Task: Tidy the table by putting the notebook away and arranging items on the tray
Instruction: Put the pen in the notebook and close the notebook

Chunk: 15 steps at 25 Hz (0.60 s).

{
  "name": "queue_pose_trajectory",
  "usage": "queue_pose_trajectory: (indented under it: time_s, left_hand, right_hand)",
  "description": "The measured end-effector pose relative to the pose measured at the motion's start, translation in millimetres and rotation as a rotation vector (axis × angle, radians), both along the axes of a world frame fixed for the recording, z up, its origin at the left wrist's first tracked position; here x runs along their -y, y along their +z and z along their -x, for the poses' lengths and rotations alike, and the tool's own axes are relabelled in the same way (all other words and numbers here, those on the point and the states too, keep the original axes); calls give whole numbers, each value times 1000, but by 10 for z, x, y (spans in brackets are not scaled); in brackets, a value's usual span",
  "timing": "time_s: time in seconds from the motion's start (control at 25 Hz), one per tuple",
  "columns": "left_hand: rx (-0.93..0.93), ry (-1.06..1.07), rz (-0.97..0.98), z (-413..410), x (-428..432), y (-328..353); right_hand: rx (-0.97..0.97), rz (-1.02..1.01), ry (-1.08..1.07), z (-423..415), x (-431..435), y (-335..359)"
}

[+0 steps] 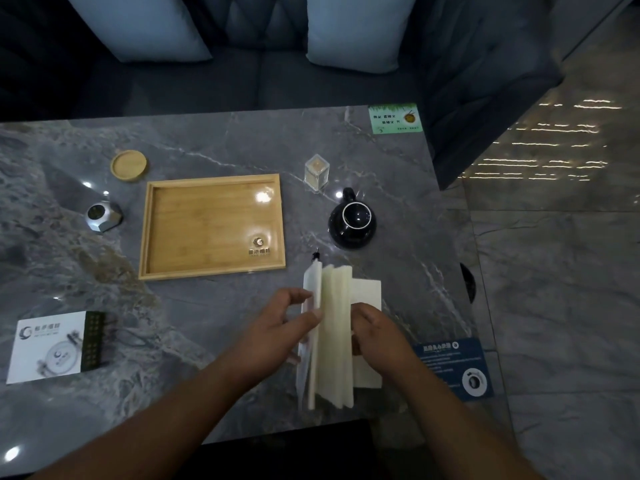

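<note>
Grey marble table (221, 341), bamboo tray (211, 225), dark sofa (242, 74) behind, both hands' fingers (313, 318) grasping notebook (337, 327)

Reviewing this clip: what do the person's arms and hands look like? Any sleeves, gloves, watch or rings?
Both forearms enter from the bottom edge and are bare as far as the frame shows: no sleeve cuffs in view. The left hand and right hand wear no gloves. No watch, bracelet or ring is visible on either wrist or on the fingers that show, though the dim light and the notebook pages hide some fingers.
</note>
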<state>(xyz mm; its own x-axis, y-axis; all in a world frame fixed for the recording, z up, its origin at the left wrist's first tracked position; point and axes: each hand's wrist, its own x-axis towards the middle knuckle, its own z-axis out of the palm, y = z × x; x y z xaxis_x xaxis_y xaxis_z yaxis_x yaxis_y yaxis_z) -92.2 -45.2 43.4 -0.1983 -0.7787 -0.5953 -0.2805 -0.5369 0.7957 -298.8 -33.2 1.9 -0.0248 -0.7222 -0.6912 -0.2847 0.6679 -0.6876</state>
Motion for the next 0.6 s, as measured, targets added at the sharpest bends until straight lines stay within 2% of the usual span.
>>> queue_pose_trajectory:
  time_s: [0.12, 0.28, 0.44, 0.6]
  left_hand:
    - [82, -67, -25, 144, 14, -170]
    - [420, -189, -16, 261, -13, -520]
    - [388, -88, -104, 375, -83, -753]
    - [359, -78, -129, 488, -110, -839]
  right_hand:
    - [13, -103, -161, 147, -13, 143]
    - [-126, -137, -117, 268, -16, 153]
    - [-132, -92, -95, 441, -193, -51]
    - [-441, -86, 232, 632, -386, -321]
